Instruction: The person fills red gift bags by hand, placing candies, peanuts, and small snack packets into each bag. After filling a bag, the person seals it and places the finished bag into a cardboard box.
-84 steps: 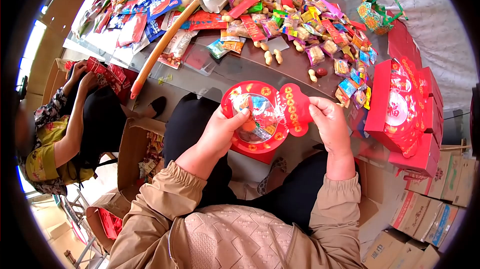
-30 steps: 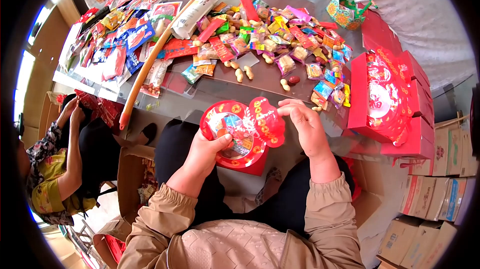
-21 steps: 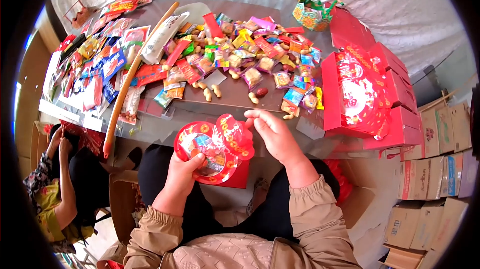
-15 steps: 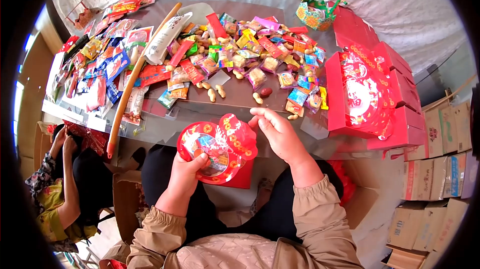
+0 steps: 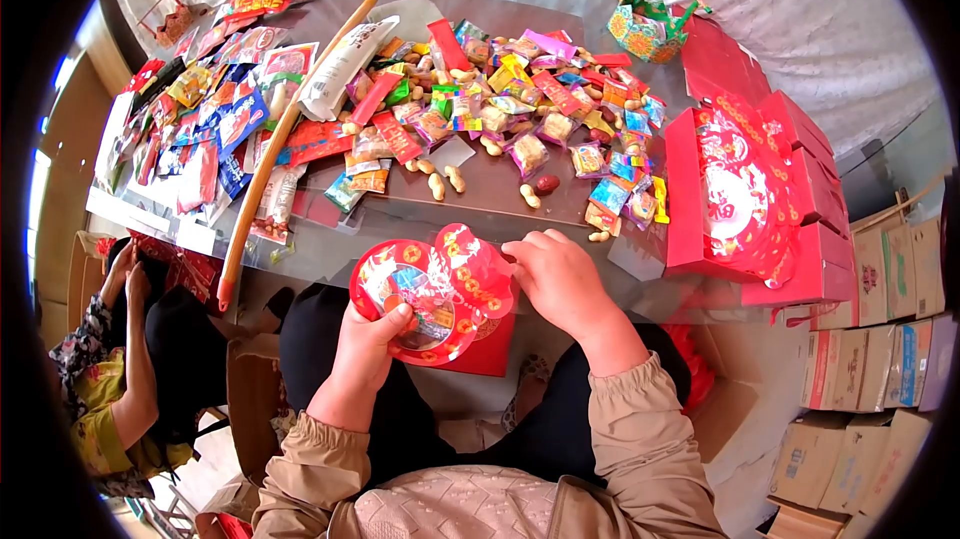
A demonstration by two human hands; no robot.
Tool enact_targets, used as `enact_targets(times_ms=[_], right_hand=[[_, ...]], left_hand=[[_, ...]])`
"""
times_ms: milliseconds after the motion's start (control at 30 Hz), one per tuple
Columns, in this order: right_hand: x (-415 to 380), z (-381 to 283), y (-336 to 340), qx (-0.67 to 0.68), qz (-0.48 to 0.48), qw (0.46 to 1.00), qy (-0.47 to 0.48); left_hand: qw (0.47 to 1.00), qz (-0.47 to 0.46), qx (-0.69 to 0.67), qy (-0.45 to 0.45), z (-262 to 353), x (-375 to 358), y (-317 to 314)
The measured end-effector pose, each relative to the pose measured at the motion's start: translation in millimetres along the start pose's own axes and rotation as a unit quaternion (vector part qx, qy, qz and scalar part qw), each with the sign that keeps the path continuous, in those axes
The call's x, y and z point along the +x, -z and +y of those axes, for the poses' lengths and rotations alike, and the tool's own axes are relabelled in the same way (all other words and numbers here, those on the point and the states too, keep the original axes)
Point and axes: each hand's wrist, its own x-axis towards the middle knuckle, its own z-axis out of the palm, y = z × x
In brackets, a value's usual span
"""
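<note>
My left hand (image 5: 362, 347) grips the lower left side of a red gift bag (image 5: 468, 347), its thumb lying across the front. Gold coin patterns decorate the bag, and wrapped pieces show through its clear round window. At the bag's upper right edge, the fingers of my right hand (image 5: 562, 284) are pinched together; exactly how much of the edge they hold is hidden. Just beyond, wrapped candies (image 5: 528, 153) and loose peanuts (image 5: 437, 186) lie spread on the table (image 5: 420, 222).
A long wooden stick (image 5: 262, 189) separates the candies from flat snack packets (image 5: 190, 154) on the left. At right stands a red box (image 5: 688, 244) of similar bags. A green basket (image 5: 645, 34) is behind. Cartons (image 5: 850, 369) are stacked right; another person (image 5: 125, 369) sits left.
My right hand has come down to the bag's right edge, its fingers closing from an extended pose. The left hand keeps hold of the bag, and the view has shifted slightly.
</note>
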Motion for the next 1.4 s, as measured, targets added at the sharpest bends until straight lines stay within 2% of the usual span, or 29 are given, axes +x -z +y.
enact_targets(times_ms=[267, 367, 600, 700, 733, 833, 967, 1100, 1400], right_hand=[[16.6, -7.6, -13.6, -0.014, 0.002, 1.0, 0.022], [28.9, -11.9, -27.7, -0.009, 0.046, 0.997, 0.059], [54.7, -29.5, -54.8, 0.043, 0.042, 0.989, 0.138], [60.5, -35.8, -72.1, 0.044, 0.057, 0.987, 0.142], [60.9, -41.7, -76.4, 0.078, 0.062, 0.989, 0.106], [72.7, -44.3, -84.9, -0.038, 0.103, 0.976, 0.189], [87.4, -51.4, -92.7, -0.091, 0.127, 0.963, 0.22], [108.0, -58.3, -106.8, -0.148, 0.108, 0.959, 0.214], [158.1, -73.2, -100.4, -0.11, 0.121, 0.969, 0.187]], left_hand=[[1.0, 0.005, -0.005, -0.001, 11.3, -1.9, 14.0], [1.0, -0.005, -0.021, -0.009, 14.5, -4.0, 19.4], [0.997, -0.027, -0.068, -0.001, 23.4, -9.7, 29.2], [0.997, -0.031, -0.076, 0.002, 24.2, -11.9, 33.6], [0.997, -0.03, -0.074, 0.011, 24.2, -12.4, 35.2], [0.996, -0.023, -0.079, 0.028, 25.0, -15.0, 34.3], [0.994, -0.045, -0.095, 0.037, 27.8, -16.6, 35.3], [0.993, -0.055, -0.098, 0.041, 30.0, -18.2, 36.6], [0.992, -0.056, -0.102, 0.049, 31.4, -18.6, 39.7]])
